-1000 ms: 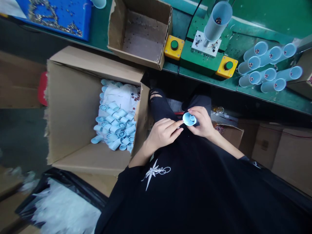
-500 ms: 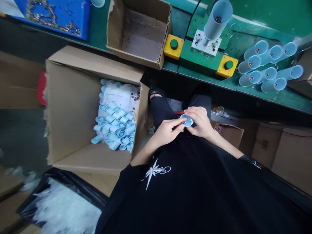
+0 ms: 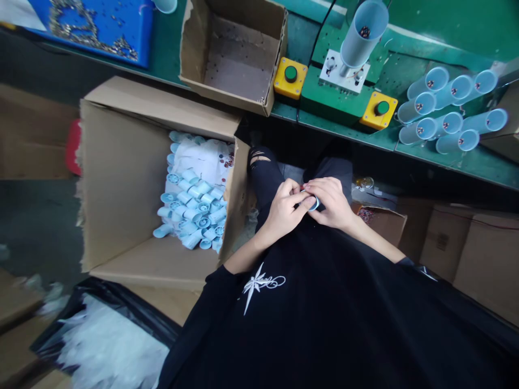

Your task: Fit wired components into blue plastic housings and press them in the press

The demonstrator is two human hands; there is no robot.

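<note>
Head view, and here both hands meet above the lap, around one small, light-blue, round plastic cup. The right hand is curled around its side and holds it. The left hand is narrow, with thumb and fingers bent at the rim; whether some small piece is pinched there I cannot tell, because the fingers hide it. By my judgement, the work on this cup is only partly done.

To the left, in a large, open, brown cardboard box, lies a pile of short, light-blue plastic cylinders, quite many, which seem not yet handled. At the right, on the green table, eight light-blue, translucent plastic tubes stand in a group, with small reddish pieces inside; these look to me further along. One wider light-blue tube stands at a silver metal plate, and small dark pieces are inside it
</note>
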